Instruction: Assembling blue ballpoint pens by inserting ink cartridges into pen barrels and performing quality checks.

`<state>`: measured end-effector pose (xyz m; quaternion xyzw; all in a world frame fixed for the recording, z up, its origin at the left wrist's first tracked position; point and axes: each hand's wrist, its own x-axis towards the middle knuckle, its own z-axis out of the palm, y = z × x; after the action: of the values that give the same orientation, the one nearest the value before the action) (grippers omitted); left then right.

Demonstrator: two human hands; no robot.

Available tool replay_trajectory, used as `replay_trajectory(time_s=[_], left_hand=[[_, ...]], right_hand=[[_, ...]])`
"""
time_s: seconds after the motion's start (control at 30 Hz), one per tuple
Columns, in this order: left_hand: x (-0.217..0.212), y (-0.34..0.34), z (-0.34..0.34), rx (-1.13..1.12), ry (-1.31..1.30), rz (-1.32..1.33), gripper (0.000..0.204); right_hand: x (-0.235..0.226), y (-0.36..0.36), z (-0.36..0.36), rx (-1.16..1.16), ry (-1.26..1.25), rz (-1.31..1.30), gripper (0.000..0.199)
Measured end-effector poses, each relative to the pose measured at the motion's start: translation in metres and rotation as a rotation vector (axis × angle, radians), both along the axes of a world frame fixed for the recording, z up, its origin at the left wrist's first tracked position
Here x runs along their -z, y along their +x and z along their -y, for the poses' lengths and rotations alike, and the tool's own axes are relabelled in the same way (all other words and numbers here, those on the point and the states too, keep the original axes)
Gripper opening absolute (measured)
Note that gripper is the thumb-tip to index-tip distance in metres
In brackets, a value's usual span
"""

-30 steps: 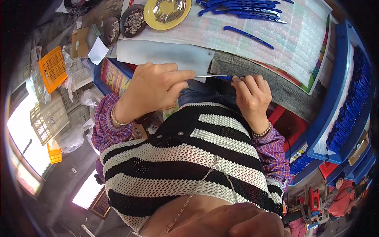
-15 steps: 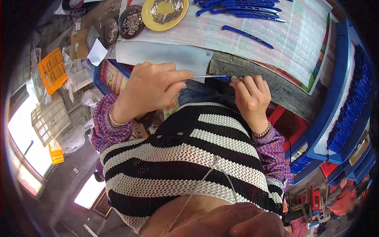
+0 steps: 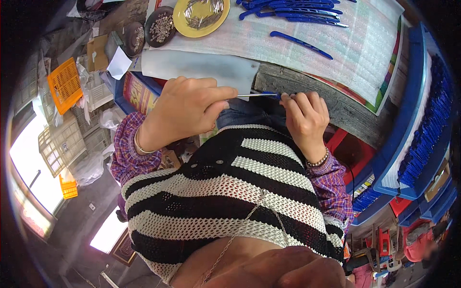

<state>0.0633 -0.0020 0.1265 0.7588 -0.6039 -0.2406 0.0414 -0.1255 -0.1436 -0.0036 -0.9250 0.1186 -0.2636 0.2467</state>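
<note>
My left hand (image 3: 189, 106) is closed, thumb and forefinger pinching the left end of a thin shiny metal strip (image 3: 252, 95). The strip runs across to my right hand (image 3: 306, 115), whose curled fingers grip a slim blue plastic piece (image 3: 272, 93) at the strip's other end. Most of the blue piece is hidden by those fingers, so how it joins the strip cannot be made out. Both hands are over my lap, just in front of the bench edge. A single long blue plastic handle (image 3: 301, 45) lies on the bench beyond them, below a pile of similar handles (image 3: 297, 12).
On the bench stand a yellow plate (image 3: 185, 30) of thin metal pieces and two dark dishes (image 3: 150, 40) of small metal parts. A grey sheet (image 3: 201, 67) covers the near edge. Blue crates (image 3: 391, 185) of blue parts stand at right. An orange basket (image 3: 65, 86) is at left.
The metal strip has shifted slightly and tilted, and more of the blue piece shows beside my right fingers. Both hands keep their grip and have barely moved.
</note>
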Motion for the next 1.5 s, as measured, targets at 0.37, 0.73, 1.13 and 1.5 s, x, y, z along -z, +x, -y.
replay_trajectory(time_s=[0.37, 0.73, 1.13, 1.5], left_hand=[[-0.006, -0.003, 0.001, 0.007, 0.048, 0.034, 0.024], [-0.004, -0.006, 0.002, 0.015, -0.010, 0.077, 0.022], [-0.004, -0.021, 0.001, -0.004, 0.061, 0.125, 0.027], [-0.003, -0.006, -0.006, -0.019, -0.029, -0.004, 0.030]], right_hand=[[0.002, 0.000, 0.000, 0.001, -0.009, 0.013, 0.015], [0.003, 0.000, 0.000, 0.001, -0.014, 0.011, 0.014], [0.002, 0.001, -0.001, 0.005, -0.013, 0.034, 0.014], [0.004, 0.001, -0.001, 0.006, -0.021, 0.044, 0.014]])
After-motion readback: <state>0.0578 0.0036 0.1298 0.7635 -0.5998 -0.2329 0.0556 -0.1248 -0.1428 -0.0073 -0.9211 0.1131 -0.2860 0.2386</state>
